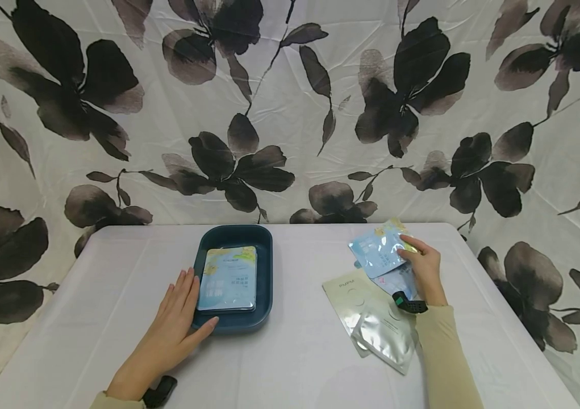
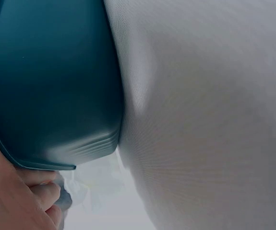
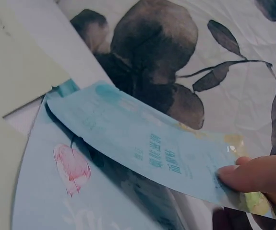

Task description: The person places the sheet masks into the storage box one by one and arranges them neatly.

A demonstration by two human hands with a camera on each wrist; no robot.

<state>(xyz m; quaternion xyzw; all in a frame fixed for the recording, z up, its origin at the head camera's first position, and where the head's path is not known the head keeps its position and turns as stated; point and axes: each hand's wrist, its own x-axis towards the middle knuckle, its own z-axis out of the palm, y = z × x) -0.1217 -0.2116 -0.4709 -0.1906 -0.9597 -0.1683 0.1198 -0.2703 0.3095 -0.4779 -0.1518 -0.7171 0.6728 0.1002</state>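
Your right hand (image 1: 426, 266) pinches a blue packet (image 1: 378, 251) by its edge above a heart-printed packet (image 1: 397, 282) at the table's (image 1: 300, 363) right, while your left hand (image 1: 169, 329), fingers straight, rests against the teal tray (image 1: 265, 272) where a similar packet (image 1: 228, 278) lies.

The person I'm watching wears a plain, pale khaki top; its right sleeve (image 1: 448, 355) runs long, and I catch just the end of the left sleeve (image 1: 116, 401). The right hand (image 1: 422, 267) is bare above a black wristband (image 1: 413, 305) bearing a small green mark (image 1: 399, 300). Below the bare left hand (image 1: 174, 324) sits a dark, blocky wrist device (image 1: 161, 392), its corners rounded.
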